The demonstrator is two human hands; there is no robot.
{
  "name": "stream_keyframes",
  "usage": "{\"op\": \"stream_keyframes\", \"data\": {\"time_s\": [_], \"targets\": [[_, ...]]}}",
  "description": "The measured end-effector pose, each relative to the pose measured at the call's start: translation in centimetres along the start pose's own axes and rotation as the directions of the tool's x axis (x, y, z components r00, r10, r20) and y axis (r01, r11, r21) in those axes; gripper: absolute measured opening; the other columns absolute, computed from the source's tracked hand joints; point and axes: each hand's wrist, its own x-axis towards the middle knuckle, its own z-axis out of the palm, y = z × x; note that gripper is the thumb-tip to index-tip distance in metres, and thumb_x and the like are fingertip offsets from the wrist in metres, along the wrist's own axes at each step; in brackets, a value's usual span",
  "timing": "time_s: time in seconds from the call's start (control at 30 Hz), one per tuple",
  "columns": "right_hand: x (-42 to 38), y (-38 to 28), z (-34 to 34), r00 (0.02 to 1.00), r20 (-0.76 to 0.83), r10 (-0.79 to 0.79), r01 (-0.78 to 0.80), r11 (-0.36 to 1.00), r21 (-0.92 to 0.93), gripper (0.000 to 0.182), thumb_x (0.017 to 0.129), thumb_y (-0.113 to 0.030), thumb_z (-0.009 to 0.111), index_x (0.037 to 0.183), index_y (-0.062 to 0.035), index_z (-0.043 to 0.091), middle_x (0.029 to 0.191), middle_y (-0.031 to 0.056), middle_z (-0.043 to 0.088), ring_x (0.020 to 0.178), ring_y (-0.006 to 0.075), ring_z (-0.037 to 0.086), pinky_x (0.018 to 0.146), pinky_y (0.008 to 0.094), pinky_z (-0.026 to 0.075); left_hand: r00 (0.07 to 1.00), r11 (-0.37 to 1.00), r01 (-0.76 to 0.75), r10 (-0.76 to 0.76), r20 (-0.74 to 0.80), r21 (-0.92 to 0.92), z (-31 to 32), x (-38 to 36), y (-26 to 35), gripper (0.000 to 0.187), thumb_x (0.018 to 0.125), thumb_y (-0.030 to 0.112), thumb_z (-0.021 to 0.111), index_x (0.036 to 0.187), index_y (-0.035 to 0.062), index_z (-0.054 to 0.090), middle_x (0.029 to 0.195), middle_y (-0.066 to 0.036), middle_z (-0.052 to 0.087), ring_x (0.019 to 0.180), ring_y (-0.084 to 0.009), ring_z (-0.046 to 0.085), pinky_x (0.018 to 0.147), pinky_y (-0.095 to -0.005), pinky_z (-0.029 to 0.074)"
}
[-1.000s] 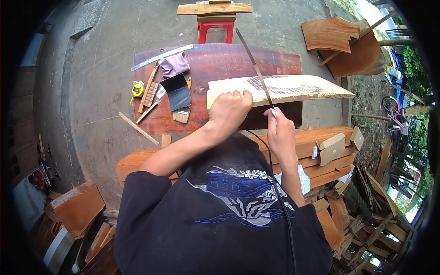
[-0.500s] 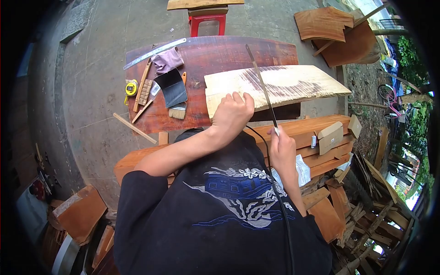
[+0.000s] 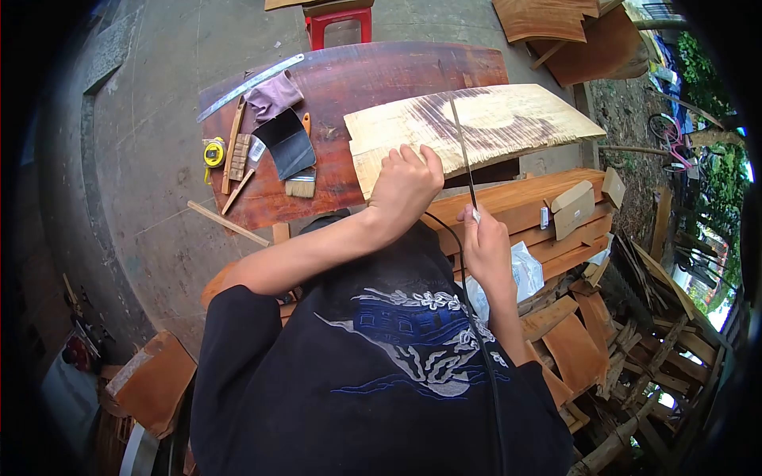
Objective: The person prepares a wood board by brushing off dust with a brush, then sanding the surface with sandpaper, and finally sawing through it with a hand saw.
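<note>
A pale wooden plank (image 3: 508,111) with dark streaks and a rough near edge lies across the red-brown tabletop (image 3: 349,67). My left hand (image 3: 406,178) bears on the plank's near left part, fingers curled over it; the thumb side is partly hidden. In my right hand (image 3: 486,242) is the light handle of a hand saw (image 3: 466,155), fingers wrapped round it. The saw's long, narrow blade points away from me and crosses the plank to the right of my left hand. Its far end is blurred.
Left on the tabletop are a steel ruler (image 3: 250,87), purple cloth (image 3: 274,95), black sheet (image 3: 287,143), brush (image 3: 301,184) and yellow tape measure (image 3: 213,152). Stacked timber (image 3: 548,194) with cardboard stands near right. A black cable (image 3: 459,246) runs down my shirt. A red stool (image 3: 340,24) stands beyond.
The view has shifted, so the table sits higher and further left. The saw blade has shifted a little along the plank; both hands keep their hold.
</note>
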Motion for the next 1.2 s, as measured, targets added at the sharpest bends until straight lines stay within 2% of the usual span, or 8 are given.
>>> {"op": "stream_keyframes", "data": {"time_s": [0.2, 0.43, 0.63, 0.73, 0.83, 0.93, 1.17, 1.2], "targets": [[-1.3, 0.6, 0.6, 0.998, -0.056, -0.016, 0.023, 0.993, 0.117, 0.026, 0.112, -0.021, 0.049, 0.107, 0.0008, 0.062, 0.084, 0.0310, 0.068, 0.084, 0.0529, 0.067, 0.069, 0.0580, 0.047, 0.998, 1.000, -0.019, 0.019, 0.053, -0.007, -0.2, -0.2, 0.1, 0.039, 0.080, 0.011, 0.070, 0.114, -0.0094, 0.069, 0.082, -0.017, 0.069, 0.072, -0.0263, 0.073, 0.059, -0.0311, 0.060], [1.6, 0.7, 1.3, 0.995, -0.065, -0.072, 0.072, 0.997, -0.005, 0.021, 0.109, -0.016, 0.052, 0.108, 0.0010, 0.064, 0.088, 0.0307, 0.069, 0.087, 0.0528, 0.067, 0.073, 0.0599, 0.049, 0.995, 0.996, -0.041, 0.048, -0.087, 0.085, 1.7, -1.9, 1.5, 0.037, 0.081, 0.010, 0.070, 0.112, -0.0094, 0.071, 0.078, -0.014, 0.065, 0.069, -0.0204, 0.063, 0.054, -0.0299, 0.050], [-1.5, 2.7, 1.1, 0.999, -0.038, -0.014, 0.016, 0.999, 0.031, 0.022, 0.108, -0.013, 0.051, 0.107, 0.0010, 0.068, 0.093, 0.0282, 0.074, 0.093, 0.0495, 0.071, 0.078, 0.0563, 0.053, 1.000, 1.000, -0.007, 0.007, -0.015, -0.005, 1.1, -1.0, 0.8, 0.038, 0.080, 0.010, 0.069, 0.113, -0.0095, 0.071, 0.080, -0.016, 0.066, 0.071, -0.0224, 0.064, 0.054, -0.0298, 0.049], [1.2, 1.8, 1.5, 0.996, -0.056, -0.063, 0.064, 0.998, 0.009, 0.021, 0.108, -0.012, 0.051, 0.104, 0.0014, 0.068, 0.091, 0.0280, 0.073, 0.091, 0.0493, 0.071, 0.077, 0.0554, 0.054, 0.998, 0.998, -0.028, 0.031, -0.055, 0.051, 1.8, -1.8, 1.6, 0.038, 0.080, 0.011, 0.069, 0.113, -0.0096, 0.071, 0.080, -0.016, 0.066, 0.070, -0.0225, 0.064, 0.055, -0.0296, 0.049], [1.2, 1.2, 1.8, 0.997, -0.060, -0.047, 0.047, 0.999, -0.001, 0.023, 0.108, -0.012, 0.050, 0.102, 0.0015, 0.067, 0.087, 0.0281, 0.072, 0.089, 0.0490, 0.071, 0.076, 0.0555, 0.053, 0.999, 0.998, -0.036, 0.037, -0.020, 0.051, 1.2, -1.7, 1.4, 0.042, 0.081, 0.010, 0.069, 0.117, -0.0101, 0.067, 0.086, -0.016, 0.068, 0.075, -0.0264, 0.072, 0.061, -0.0322, 0.059], [-2.2, 2.6, 0.9, 1.000, -0.024, 0.012, -0.011, 0.999, 0.048, 0.024, 0.109, -0.013, 0.049, 0.101, 0.0016, 0.067, 0.086, 0.0280, 0.071, 0.087, 0.0490, 0.071, 0.075, 0.0558, 0.052, 0.997, 1.000, -0.003, 0.004, 0.071, -0.026, 0.3, -0.9, 0.9, 0.043, 0.081, 0.011, 0.070, 0.118, -0.0105, 0.067, 0.087, -0.017, 0.068, 0.076, -0.0267, 0.072, 0.062, -0.0315, 0.059], [0.3, 2.1, 2.3, 0.993, -0.096, -0.066, 0.071, 0.996, 0.046, 0.023, 0.108, -0.013, 0.050, 0.101, 0.0009, 0.067, 0.084, 0.0281, 0.071, 0.086, 0.0505, 0.070, 0.073, 0.0554, 0.052, 0.998, 0.998, -0.054, 0.055, -0.039, 0.019, 1.3, -1.6, 1.1, 0.039, 0.080, 0.010, 0.070, 0.112, -0.0109, 0.070, 0.085, -0.023, 0.070, 0.072, -0.0244, 0.066, 0.057, -0.0316, 0.054], [-1.1, 2.0, 1.6, 0.999, -0.047, 0.011, -0.008, 0.998, 0.063, 0.024, 0.108, -0.013, 0.050, 0.099, 0.0014, 0.067, 0.083, 0.0280, 0.070, 0.086, 0.0503, 0.070, 0.072, 0.0546, 0.052, 0.999, 0.999, -0.043, 0.043, -0.018, -0.003, 1.1, -1.4, 1.0, 0.039, 0.080, 0.010, 0.070, 0.113, -0.0110, 0.070, 0.087, -0.024, 0.070, 0.073, -0.0249, 0.067, 0.058, -0.0317, 0.054]]}}
